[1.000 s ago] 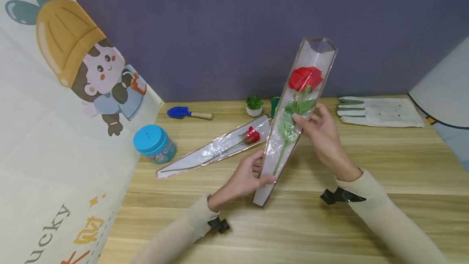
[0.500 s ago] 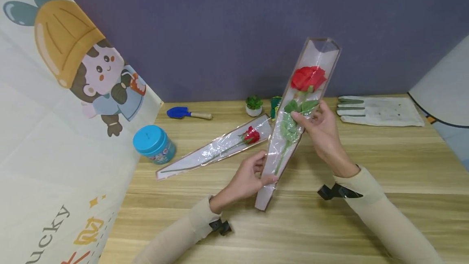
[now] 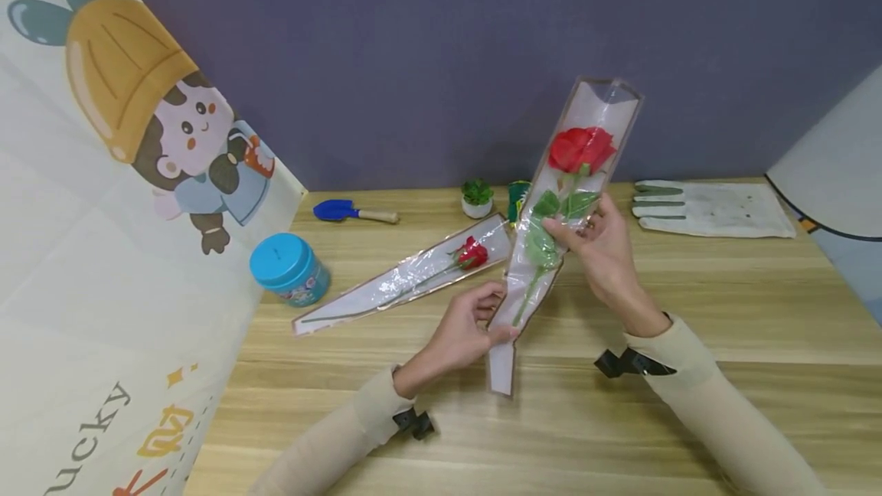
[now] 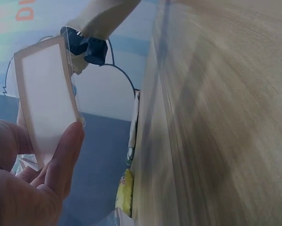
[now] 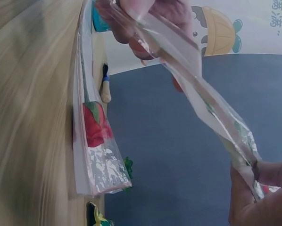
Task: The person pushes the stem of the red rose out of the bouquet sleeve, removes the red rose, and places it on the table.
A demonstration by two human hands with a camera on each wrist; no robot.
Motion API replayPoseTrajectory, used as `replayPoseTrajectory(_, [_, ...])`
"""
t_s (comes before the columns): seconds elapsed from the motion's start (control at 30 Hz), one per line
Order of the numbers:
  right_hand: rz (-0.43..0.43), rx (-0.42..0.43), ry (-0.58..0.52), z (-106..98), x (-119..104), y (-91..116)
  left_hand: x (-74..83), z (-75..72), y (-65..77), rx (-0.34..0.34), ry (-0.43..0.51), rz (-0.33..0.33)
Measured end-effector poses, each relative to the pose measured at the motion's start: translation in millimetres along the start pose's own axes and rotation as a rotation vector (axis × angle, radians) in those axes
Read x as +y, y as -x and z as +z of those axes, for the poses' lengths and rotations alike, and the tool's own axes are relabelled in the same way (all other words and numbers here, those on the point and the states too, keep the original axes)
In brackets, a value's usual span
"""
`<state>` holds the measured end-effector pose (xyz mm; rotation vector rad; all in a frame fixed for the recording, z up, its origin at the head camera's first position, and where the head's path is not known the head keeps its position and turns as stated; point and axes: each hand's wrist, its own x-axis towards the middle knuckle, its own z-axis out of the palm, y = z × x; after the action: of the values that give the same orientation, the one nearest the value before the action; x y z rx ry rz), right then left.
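Both hands hold up a red rose in a clear plastic sleeve with a pale backing, tilted with its bloom at the upper right. My left hand pinches it near the narrow lower end, thumb in front. My right hand grips its right edge by the leaves, thumb across the front. In the right wrist view the held sleeve is seen edge-on and bends between the hands. A second sleeved rose lies on the table behind the left hand, its bloom toward the held one.
A blue-lidded tub stands at the left. Along the back lie a blue trowel, a small potted plant, a green packet partly behind the sleeve, and a pale work glove. A dark wall rises behind the table.
The held sleeve has shifted slightly right, and its narrow lower end now bends below the left thumb. My right hand has moved slightly left. The second rose stays put.
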<state>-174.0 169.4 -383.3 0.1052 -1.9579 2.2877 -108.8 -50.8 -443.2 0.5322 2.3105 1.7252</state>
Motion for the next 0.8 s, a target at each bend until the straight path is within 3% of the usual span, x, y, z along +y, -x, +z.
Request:
replayPoseTrajectory(0.33, [-0.001,-0.005,-0.041,7,7,3,1.6,-0.3,-3.2,0.013,0.012,0.037])
replayPoseTrajectory(0.8, [0.047,-0.025,0.099,14,6,16,1.6,-2.0,-5.7,0.042,0.057,0.048])
